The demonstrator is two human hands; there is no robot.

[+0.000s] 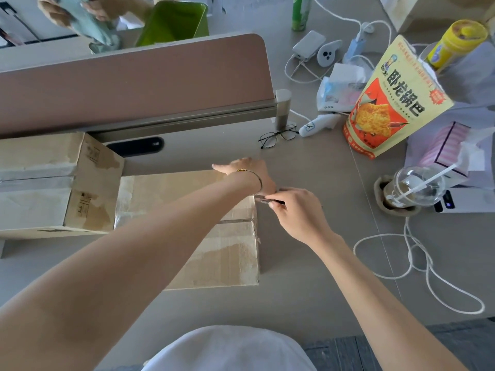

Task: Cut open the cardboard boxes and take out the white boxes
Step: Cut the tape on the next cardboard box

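Two cardboard boxes on desk (308,167): taped box (214,253) at frame centre, second box (53,183) at centre-left, touching it. Left hand (249,171), fingers straight, presses far right corner of taped box, arm crossing its top. Right hand (297,210) pinches cutter (267,200) w/ curled fingers, blade at box's right edge, just below left wrist. White boxes not visible. Glasses (278,135) lie above centre; snack bag (393,100) upper right.

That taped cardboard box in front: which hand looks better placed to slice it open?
The right hand, probably. It grips the cutter at the cardboard box's right edge, near the tape seam. The left hand lies flat on the far corner, steadying.
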